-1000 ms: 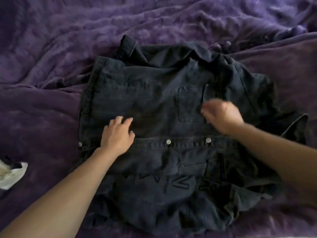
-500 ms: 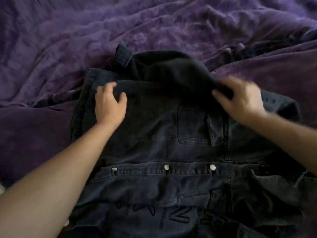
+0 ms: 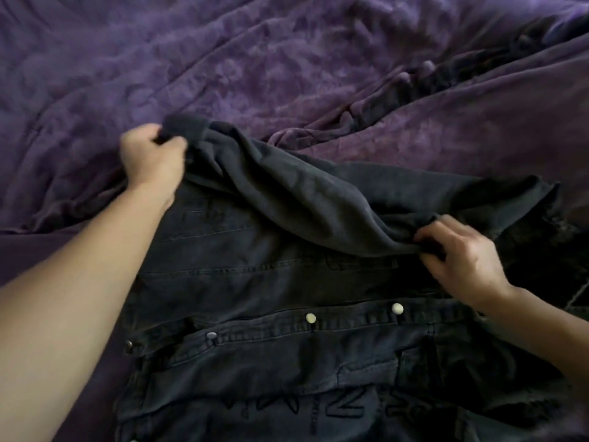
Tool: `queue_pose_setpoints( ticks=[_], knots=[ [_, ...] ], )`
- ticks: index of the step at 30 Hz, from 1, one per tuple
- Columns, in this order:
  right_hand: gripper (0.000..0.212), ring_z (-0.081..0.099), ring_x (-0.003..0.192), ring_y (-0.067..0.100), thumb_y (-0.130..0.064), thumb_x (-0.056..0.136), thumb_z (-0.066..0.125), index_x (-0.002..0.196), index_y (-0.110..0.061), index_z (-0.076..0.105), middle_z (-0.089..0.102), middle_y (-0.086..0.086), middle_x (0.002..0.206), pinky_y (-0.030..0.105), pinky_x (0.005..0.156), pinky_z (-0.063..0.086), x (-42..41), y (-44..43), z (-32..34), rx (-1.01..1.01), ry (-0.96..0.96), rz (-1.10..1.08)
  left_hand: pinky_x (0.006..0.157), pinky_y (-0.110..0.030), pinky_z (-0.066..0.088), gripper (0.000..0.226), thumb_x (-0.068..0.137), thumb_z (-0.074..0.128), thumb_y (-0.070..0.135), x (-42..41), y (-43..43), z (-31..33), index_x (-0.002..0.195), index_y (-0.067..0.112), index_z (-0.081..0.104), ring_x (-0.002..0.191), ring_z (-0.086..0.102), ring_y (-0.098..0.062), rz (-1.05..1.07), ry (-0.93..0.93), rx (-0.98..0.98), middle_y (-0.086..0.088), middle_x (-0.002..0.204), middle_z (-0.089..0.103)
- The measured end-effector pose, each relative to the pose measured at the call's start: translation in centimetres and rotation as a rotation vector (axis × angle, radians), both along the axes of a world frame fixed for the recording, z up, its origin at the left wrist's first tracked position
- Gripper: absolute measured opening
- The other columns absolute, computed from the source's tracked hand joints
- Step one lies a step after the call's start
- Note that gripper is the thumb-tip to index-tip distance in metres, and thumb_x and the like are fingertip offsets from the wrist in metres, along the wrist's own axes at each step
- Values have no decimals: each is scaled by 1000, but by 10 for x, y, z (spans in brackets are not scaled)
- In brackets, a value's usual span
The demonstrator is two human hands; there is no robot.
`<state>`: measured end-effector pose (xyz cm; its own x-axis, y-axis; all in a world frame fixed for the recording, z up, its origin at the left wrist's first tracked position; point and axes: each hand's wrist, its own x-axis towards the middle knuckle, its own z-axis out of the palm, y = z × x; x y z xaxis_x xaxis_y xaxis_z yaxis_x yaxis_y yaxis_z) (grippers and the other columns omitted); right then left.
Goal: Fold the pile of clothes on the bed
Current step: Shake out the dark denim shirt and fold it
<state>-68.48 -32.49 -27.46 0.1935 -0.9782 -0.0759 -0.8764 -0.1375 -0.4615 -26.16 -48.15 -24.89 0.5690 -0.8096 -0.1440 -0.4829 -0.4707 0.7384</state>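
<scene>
Now my left hand (image 3: 153,157), flat on the jacket (image 3: 255,298) half a second ago, grips the cuff (image 3: 186,126) at its far left corner. I see the sleeve (image 3: 318,199) lifted and draped across the jacket, which lies spread on the purple blanket (image 3: 287,59). My right hand (image 3: 462,253) pinches the sleeve's near edge.

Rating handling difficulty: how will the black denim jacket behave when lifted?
Probably floppy: its sleeve sags between the left hand and right hand. Likely heavy for cloth: thick seamed jacket, metal snaps. Unlikely to slide on the rumpled blanket.
</scene>
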Motion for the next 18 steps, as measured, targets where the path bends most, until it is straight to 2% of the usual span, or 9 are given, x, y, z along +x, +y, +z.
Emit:
queue_pose_setpoints(
  ticks=[2,5,8,10,11,13,14,16,18],
  knots=[
    [23,58,75,29,-15,72,64,94,-19,58,55,0,90,36,59,50,-3,-5,9,-79,-35,-65,62,-31,49,11,62,57,24,33,29,17,64,31,65,69,53,-14,108,42,-96,0,74,58],
    [20,55,77,30,-20,69,53,87,-14,59,53,4,84,36,58,49,-3,3,19,-69,37,1,57,-20,43,15,72,56,5,71,104,17,77,17,63,72,51,-19,19,-115,173,-11,79,60],
    [26,59,91,37,-8,67,72,93,-12,71,61,9,90,46,70,53,2,19,18,277,251,184,61,-18,48,36,78,49,-11,95,155,12,102,5,70,73,55,-31,-24,-172,409,-25,98,66],
    [26,62,100,29,-22,75,76,101,-21,73,66,2,97,36,77,52,6,16,22,474,276,162,86,-38,52,36,81,52,-3,99,153,16,112,9,68,91,59,-40,-34,-323,366,-26,108,64],
    [18,66,92,24,-28,77,75,95,-25,74,67,-5,88,30,71,49,10,10,27,437,215,116,95,-44,46,34,82,55,3,94,147,20,113,10,66,102,56,-40,-117,-418,281,-25,112,60],
    [7,67,69,20,-34,80,71,81,-27,72,62,-12,70,25,61,44,20,-12,36,200,100,42,102,-41,37,34,81,60,11,68,131,27,114,9,64,112,49,-37,-368,-539,59,-22,119,53],
    [11,64,68,19,-35,82,70,81,-25,70,59,-11,70,25,61,43,24,-28,39,51,70,14,102,-40,35,35,81,61,14,51,120,28,116,9,63,115,46,-36,-486,-572,-6,-20,123,51],
    [25,60,87,24,-38,81,70,97,-19,68,61,-1,88,32,71,47,29,-63,37,-72,74,-24,103,-44,35,40,83,61,15,19,90,25,122,11,59,123,43,-36,-653,-604,-25,-16,135,47],
    [57,51,112,32,-44,75,76,124,-20,58,57,9,118,45,88,46,27,-97,26,123,205,-36,107,-49,32,49,87,59,15,-1,53,14,134,17,50,135,31,-35,-736,-612,99,-12,150,34]
  ],
)
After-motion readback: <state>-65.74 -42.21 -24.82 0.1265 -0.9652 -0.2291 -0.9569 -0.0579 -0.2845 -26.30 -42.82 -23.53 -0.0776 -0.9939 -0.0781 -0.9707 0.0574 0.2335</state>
